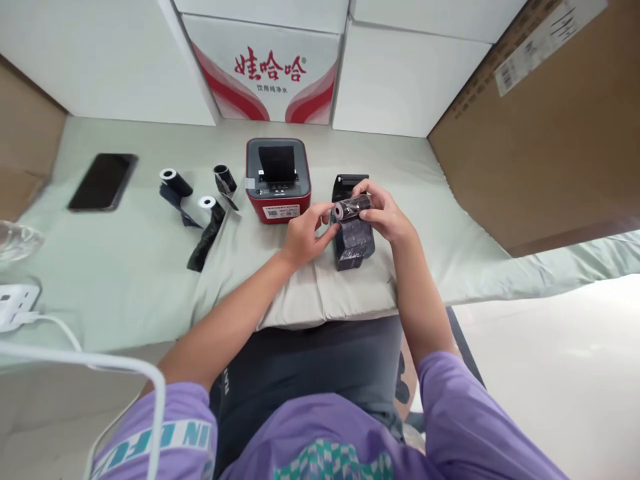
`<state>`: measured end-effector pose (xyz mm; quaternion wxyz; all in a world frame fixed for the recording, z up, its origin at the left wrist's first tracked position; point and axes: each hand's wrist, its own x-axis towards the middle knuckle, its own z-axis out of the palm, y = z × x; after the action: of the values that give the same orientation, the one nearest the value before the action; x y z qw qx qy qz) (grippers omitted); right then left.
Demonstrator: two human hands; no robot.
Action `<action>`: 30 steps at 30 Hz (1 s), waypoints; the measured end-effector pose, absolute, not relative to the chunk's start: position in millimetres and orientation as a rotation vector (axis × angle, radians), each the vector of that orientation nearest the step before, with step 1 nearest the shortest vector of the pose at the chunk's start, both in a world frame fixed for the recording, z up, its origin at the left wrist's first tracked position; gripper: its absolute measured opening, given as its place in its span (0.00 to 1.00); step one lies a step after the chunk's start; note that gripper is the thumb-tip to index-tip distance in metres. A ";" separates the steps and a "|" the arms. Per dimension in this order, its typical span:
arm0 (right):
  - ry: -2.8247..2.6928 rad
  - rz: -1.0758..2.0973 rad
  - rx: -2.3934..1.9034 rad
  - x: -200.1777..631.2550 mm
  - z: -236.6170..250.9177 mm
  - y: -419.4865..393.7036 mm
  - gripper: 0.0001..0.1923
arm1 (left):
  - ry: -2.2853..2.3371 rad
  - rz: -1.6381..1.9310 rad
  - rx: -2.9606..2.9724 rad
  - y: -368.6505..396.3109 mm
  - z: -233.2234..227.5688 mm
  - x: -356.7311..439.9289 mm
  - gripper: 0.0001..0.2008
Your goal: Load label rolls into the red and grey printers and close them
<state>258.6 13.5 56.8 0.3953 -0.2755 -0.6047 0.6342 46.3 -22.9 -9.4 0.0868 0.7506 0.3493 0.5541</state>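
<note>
- Sitting close at the table point(125, 293), purple sleeves nearest, both forearms reaching forward over the pale cloth
- Pinching with the left hand point(303, 235) at the near end of the dark ribbon roll point(351, 207), fingers curled narrow around its whitish core
- Cupping the other end with the right hand point(384, 215), fingers closed over the roll from above, so both hands holding the one roll between them
- Keeping the roll level and just above the black cartridge point(354, 241), a loose length of dark film hanging down onto it
- Judging the step as threading or seating the ribbon: better done by keeping the film taut and square to the core, avoiding creases, and touching the edges rather than the inked face
- Steadying wrists on the cloth probably helping, since the film looks thin and prone to twisting
- Lying just beyond the hands, the red label printer point(278, 179), lid side up, near but apart from the roll
- Resting further left, three spare rolls point(197, 200) with black film trailing loose toward the table edge
- Lying far left, a dark phone point(103, 181), flat and well apart
- Standing at the back, a white carton point(265, 70) with red print, against other boxes
</note>
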 end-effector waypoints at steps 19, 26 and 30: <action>-1.678 1.802 -0.733 265.4 48.8 17.5 0.29 | 0.816 1.489 2.356 -24.8 -5.5 47.3 0.37; -1.832 1.855 -0.531 264.9 52.2 20.4 0.25 | 0.855 1.550 2.448 -33.8 -7.6 55.8 0.35; -1.884 1.839 -0.540 265.0 54.5 21.5 0.23 | 0.801 1.635 2.488 -34.5 -11.9 59.1 0.36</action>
<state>265.0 21.5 54.5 0.2250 -0.1956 -0.6830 0.6668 59.1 -34.5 -11.9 0.0293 0.8066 0.2597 0.5303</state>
